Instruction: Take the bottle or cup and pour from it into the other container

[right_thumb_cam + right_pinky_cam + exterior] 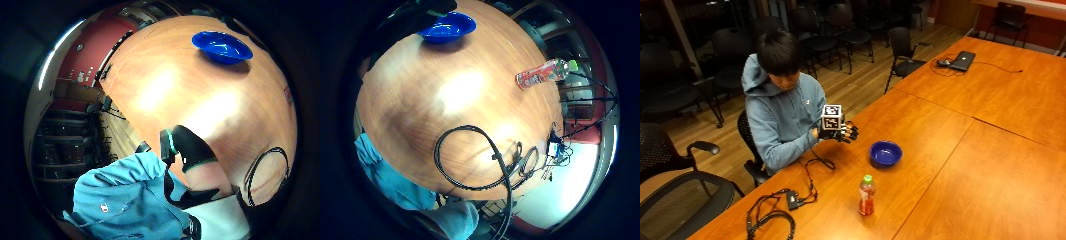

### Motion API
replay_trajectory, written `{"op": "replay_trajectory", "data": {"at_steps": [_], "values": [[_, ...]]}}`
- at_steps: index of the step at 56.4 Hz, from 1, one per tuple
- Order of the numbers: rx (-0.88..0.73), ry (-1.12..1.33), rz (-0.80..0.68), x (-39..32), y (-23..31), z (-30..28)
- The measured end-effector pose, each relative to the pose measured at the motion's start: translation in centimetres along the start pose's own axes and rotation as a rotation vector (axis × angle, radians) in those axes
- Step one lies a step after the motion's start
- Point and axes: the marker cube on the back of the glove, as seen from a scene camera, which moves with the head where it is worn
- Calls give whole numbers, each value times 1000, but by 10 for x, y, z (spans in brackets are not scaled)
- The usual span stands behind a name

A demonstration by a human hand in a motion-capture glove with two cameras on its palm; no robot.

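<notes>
A blue bowl point(885, 153) sits on the wooden table point(939, 140), in front of the seated person. A clear bottle with red drink, a red label and a green cap point(867, 195) stands upright nearer the table's front edge, apart from the bowl. My gloved right hand point(842, 132) hovers above the table at the person's chest, beside the bowl, fingers loosely curled and holding nothing. The little finger side palm view shows the bowl point(448, 28) and the bottle point(544, 73) well away from the palm. The thumb side palm view shows the bowl point(222, 47) and my thumb point(187, 148).
Black cables and a small box point(788, 202) lie on the table near the front left corner. A laptop point(963, 60) sits far across the table. Office chairs point(680, 185) stand around the person and behind.
</notes>
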Motion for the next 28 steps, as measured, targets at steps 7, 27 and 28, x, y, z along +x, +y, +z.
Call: {"op": "replay_trajectory", "data": {"at_steps": [7,27,28], "values": [[3,-11,25,11,0,-7],[37,8,133,78,13,-24],[36,11,138,81,15,-23]]}}
